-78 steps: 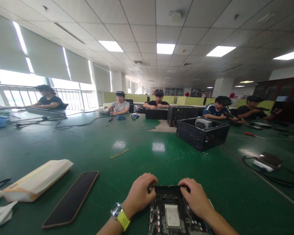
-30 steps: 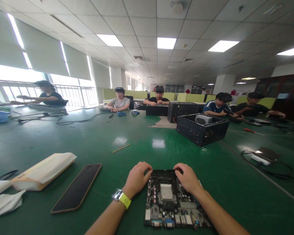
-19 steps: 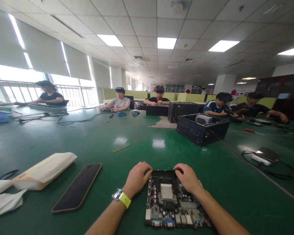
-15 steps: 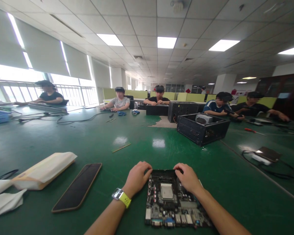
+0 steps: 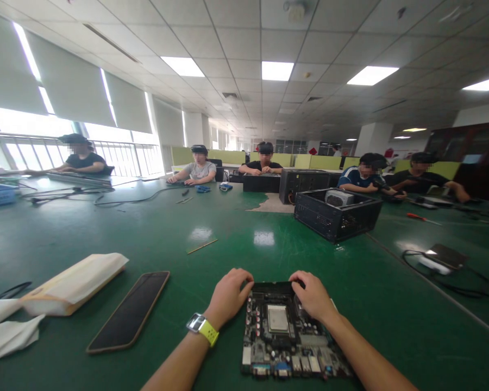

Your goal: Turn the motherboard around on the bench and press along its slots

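Note:
A dark motherboard (image 5: 309,341) lies flat on the green table in front of me, its row of ports toward me. A silver square processor (image 5: 277,319) sits inside a black frame on the board. At the far left corner, my left hand (image 5: 231,290) is closed on the board's edge, with a watch on a yellow-green strap (image 5: 204,327) at the wrist. My right hand (image 5: 313,296) has its fingers curled over the far edge farther right, and its forearm hides the board's right side. Both sets of fingertips are partly hidden.
Left of the board lie a phone (image 5: 129,310) and a pack of tissues (image 5: 76,283). A thin stick (image 5: 202,246) lies beyond it. An open black computer case (image 5: 337,214) stands at the back right, near a red screwdriver (image 5: 422,219). Several people sit around the table.
My hands and the motherboard look the same as before. At the far right, a co-worker's outstretched hand has drawn back slightly to the left.

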A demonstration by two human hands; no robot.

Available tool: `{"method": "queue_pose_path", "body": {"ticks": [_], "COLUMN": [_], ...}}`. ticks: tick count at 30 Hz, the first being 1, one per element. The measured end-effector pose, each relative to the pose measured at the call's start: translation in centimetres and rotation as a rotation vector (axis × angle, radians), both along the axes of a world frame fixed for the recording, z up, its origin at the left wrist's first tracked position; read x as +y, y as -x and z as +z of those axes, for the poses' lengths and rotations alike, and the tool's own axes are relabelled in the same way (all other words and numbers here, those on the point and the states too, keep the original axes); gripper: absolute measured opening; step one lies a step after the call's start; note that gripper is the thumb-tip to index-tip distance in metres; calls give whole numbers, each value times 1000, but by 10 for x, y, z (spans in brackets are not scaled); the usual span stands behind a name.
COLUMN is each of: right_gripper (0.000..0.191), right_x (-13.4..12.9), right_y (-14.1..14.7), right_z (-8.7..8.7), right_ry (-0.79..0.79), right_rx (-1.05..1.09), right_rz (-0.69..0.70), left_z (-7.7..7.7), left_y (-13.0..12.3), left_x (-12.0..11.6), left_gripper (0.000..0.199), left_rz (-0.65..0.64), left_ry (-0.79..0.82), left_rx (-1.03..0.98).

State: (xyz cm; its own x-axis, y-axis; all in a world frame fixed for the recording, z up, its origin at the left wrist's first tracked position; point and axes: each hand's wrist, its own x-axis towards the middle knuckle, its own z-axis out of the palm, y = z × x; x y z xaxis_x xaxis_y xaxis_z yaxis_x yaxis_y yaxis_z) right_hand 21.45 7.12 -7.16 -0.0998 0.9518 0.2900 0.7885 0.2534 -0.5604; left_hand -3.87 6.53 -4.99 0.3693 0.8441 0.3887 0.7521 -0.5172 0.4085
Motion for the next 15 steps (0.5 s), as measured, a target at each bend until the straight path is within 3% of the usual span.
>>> {"method": "queue_pose_path", "body": {"ticks": [15], "right_gripper": [22], "right_x": [0], "right_y": [0], "right_z": [-1], "right_ry": [0], "right_rx": [-7], "right_rz": [7], "left_z": [-1], "left_y": [-1], "left_x": [0], "left_gripper": [14], "left_rz": [1], "left_ry": [4], "left_rx": [10]}}
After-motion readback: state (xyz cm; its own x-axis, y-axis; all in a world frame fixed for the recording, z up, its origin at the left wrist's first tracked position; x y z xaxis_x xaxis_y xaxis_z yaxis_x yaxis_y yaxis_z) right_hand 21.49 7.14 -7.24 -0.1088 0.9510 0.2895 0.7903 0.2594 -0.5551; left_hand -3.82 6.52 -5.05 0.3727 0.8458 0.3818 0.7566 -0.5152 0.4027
